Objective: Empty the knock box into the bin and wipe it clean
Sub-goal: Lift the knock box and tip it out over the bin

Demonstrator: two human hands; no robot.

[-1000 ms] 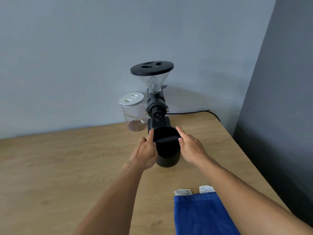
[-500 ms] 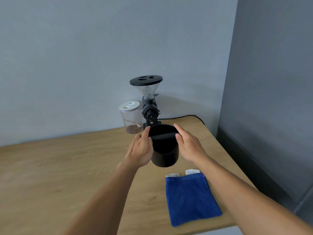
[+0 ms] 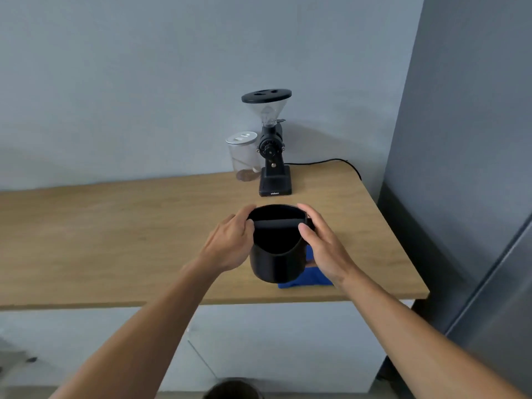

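Observation:
The black round knock box (image 3: pixel 276 256), with a bar across its mouth, is held in the air above the front part of the wooden counter (image 3: pixel 115 226). My left hand (image 3: pixel 230 243) grips its left side and my right hand (image 3: pixel 322 243) grips its right side. Its inside is dark and I cannot tell what it holds. A folded blue cloth (image 3: pixel 311 276) lies on the counter under the box, mostly hidden. The dark round rim of a bin (image 3: pixel 233 388) shows on the floor at the bottom edge.
A black coffee grinder (image 3: pixel 272 156) with a clear hopper stands at the back by the wall, its cable trailing right. A clear jar (image 3: pixel 243 155) with a white lid stands left of it. White cabinet fronts (image 3: pixel 288 347) are below the counter; a grey panel (image 3: pixel 475 168) rises on the right.
Both hands have lifted the knock box off the counter and drawn it back from the grinder, over the blue cloth. My view has pulled back, showing the counter's front edge and the bin.

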